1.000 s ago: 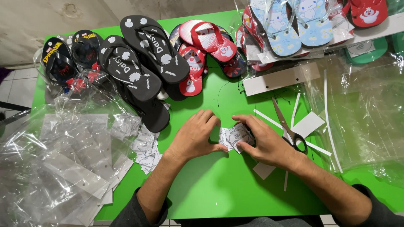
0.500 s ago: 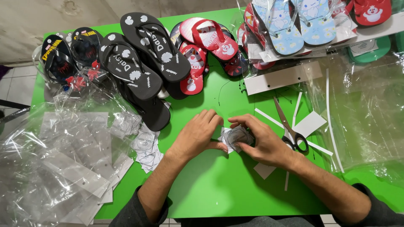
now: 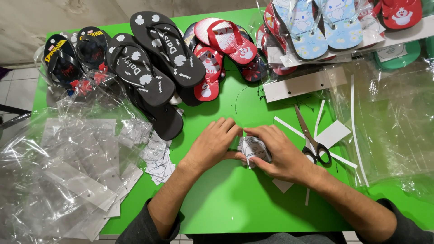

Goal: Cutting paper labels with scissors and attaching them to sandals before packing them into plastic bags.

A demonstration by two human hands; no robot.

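- Left hand (image 3: pixel 212 143): shifted slightly right since a second ago, fingertips now pinching the label stack's edge.
- Right hand (image 3: pixel 279 153): clamped on the same label stack (image 3: pixel 254 151), tilted more upright than before.
- Label stack: held between both hands, above the green table (image 3: pixel 235 208), near the scissors (image 3: pixel 312 135).
- Reading: sorting or separating labels appears ongoing.

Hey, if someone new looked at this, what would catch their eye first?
Probably the bright green table, then the flip-flops crowded along its far edge. At the middle, the left hand and right hand hold a small stack of paper labels, with scissors just right.
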